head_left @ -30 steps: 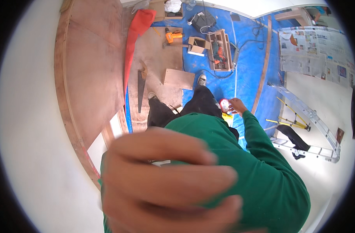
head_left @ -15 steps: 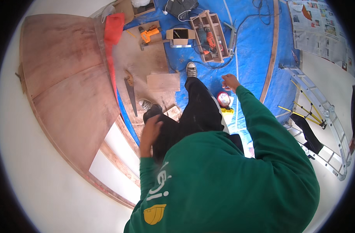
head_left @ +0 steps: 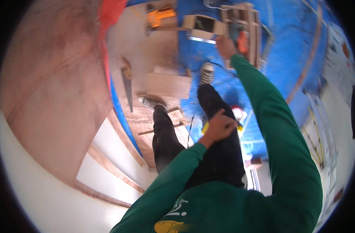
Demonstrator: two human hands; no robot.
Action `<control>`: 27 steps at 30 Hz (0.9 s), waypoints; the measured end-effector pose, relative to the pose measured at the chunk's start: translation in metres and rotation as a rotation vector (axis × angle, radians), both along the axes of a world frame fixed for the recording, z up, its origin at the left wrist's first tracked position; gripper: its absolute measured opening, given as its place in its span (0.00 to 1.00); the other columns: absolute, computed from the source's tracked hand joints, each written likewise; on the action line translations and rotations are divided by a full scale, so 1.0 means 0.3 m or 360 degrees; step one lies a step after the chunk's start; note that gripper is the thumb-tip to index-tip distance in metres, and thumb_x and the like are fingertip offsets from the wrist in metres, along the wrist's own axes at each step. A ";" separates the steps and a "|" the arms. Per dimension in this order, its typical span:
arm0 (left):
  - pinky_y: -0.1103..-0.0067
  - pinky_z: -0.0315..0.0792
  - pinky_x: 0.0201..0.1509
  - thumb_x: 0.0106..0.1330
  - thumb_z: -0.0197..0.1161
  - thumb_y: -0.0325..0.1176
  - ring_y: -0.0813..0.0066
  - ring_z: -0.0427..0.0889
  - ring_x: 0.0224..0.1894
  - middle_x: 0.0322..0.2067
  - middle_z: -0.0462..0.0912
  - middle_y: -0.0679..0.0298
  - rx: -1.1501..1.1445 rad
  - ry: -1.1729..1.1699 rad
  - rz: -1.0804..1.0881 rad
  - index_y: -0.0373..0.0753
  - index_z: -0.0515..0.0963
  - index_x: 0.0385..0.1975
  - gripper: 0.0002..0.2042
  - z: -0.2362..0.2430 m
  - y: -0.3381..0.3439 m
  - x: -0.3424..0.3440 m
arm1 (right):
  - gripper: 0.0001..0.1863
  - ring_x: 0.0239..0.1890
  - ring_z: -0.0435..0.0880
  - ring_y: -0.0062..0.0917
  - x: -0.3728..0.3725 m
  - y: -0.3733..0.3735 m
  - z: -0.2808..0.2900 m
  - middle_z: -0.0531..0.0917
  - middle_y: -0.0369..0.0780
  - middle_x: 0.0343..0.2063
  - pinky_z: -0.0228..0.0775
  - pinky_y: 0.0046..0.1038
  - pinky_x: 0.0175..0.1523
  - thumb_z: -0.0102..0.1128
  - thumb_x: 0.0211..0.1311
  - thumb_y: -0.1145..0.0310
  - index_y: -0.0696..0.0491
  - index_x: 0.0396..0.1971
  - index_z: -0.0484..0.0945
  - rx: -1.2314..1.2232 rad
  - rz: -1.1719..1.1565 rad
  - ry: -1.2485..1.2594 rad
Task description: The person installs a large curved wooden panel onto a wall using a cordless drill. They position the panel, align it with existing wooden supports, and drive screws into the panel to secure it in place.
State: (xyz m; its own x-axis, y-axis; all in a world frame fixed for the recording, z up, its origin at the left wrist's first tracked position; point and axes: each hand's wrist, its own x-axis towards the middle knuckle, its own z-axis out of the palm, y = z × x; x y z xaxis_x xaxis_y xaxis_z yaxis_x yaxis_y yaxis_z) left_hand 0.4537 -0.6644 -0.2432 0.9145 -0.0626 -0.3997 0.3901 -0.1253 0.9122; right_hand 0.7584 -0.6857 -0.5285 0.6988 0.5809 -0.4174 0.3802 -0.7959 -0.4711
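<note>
The box (head_left: 204,25) lies just ahead-left of the nearer right hand (head_left: 226,47) — fingers too blurred to tell — while the left hand (head_left: 219,127) curls loosely.

My sleeves (head_left: 260,90) are matt green cloth, my trousers (head_left: 220,159) matt black cloth. The box (head_left: 189,22) is dull brown cardboard; the toolbox (head_left: 256,35) looks like bare wood. The blue sheet (head_left: 286,50) seems to be plastic with a glossy sheen. I see a metal blade and wooden handle on the saw (head_left: 127,88), orange plastic on the drill (head_left: 161,14), and metal along the ladder (head_left: 326,124).
</note>
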 end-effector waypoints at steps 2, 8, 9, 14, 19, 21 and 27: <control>0.52 0.70 0.73 0.66 0.71 0.31 0.61 0.88 0.43 0.36 0.91 0.63 0.0028 -0.0236 0.0270 0.44 0.88 0.34 0.02 -0.046 -0.034 0.006 | 0.13 0.50 0.86 0.50 0.078 0.087 -0.186 0.88 0.50 0.45 0.76 0.54 0.56 0.55 0.73 0.64 0.52 0.47 0.84 0.0094 0.0224 -0.0194; 0.56 0.70 0.73 0.65 0.70 0.30 0.63 0.85 0.45 0.35 0.86 0.63 -0.0202 -0.0224 0.0416 0.42 0.85 0.39 0.05 -0.123 -0.084 0.043 | 0.24 0.53 0.83 0.54 0.237 0.222 -0.628 0.85 0.57 0.45 0.73 0.51 0.63 0.53 0.70 0.73 0.58 0.65 0.70 0.0257 0.0676 -0.0444; 0.55 0.70 0.73 0.65 0.70 0.29 0.62 0.85 0.43 0.34 0.85 0.62 -0.0256 -0.0251 0.0517 0.41 0.86 0.37 0.04 -0.127 -0.082 0.045 | 0.27 0.53 0.83 0.55 0.246 0.236 -0.673 0.84 0.58 0.45 0.73 0.51 0.64 0.53 0.69 0.75 0.59 0.68 0.68 0.0356 0.0773 -0.0520; 0.55 0.70 0.72 0.66 0.70 0.29 0.59 0.84 0.40 0.30 0.82 0.60 -0.0469 -0.0173 0.0655 0.39 0.85 0.34 0.02 -0.142 -0.050 0.044 | 0.25 0.50 0.84 0.55 0.304 0.207 -0.786 0.85 0.58 0.46 0.75 0.52 0.57 0.51 0.69 0.78 0.58 0.66 0.69 0.0136 0.0726 -0.0374; 0.53 0.69 0.73 0.66 0.70 0.30 0.57 0.83 0.41 0.30 0.79 0.59 -0.0409 -0.0196 0.0620 0.40 0.84 0.35 0.03 -0.150 -0.051 0.051 | 0.15 0.51 0.84 0.57 0.357 0.181 -0.862 0.85 0.59 0.47 0.76 0.53 0.56 0.51 0.70 0.77 0.59 0.55 0.74 -0.0216 0.0710 -0.0306; 0.53 0.69 0.74 0.66 0.69 0.29 0.56 0.83 0.41 0.31 0.79 0.58 -0.0453 -0.0171 0.0635 0.40 0.84 0.35 0.02 -0.151 -0.057 0.049 | 0.11 0.51 0.84 0.57 0.365 0.174 -0.886 0.85 0.60 0.46 0.76 0.54 0.56 0.52 0.70 0.75 0.59 0.50 0.76 -0.0036 0.0654 -0.0334; 0.57 0.70 0.73 0.66 0.68 0.29 0.54 0.83 0.42 0.31 0.80 0.57 -0.0454 -0.0148 0.0666 0.38 0.84 0.33 0.02 -0.138 -0.064 0.044 | 0.10 0.50 0.85 0.59 0.383 0.155 -0.920 0.86 0.61 0.44 0.76 0.56 0.56 0.54 0.70 0.68 0.59 0.42 0.79 -0.0211 0.0568 -0.0330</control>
State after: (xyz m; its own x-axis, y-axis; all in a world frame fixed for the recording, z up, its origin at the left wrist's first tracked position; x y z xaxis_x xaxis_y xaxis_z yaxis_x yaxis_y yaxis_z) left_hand 0.4669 -0.6836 -0.2846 0.9156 0.2214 -0.3356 0.2689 0.2832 0.9206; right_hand 0.8732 -0.6391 -0.8045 0.5409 0.7519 -0.3769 0.7182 -0.6461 -0.2583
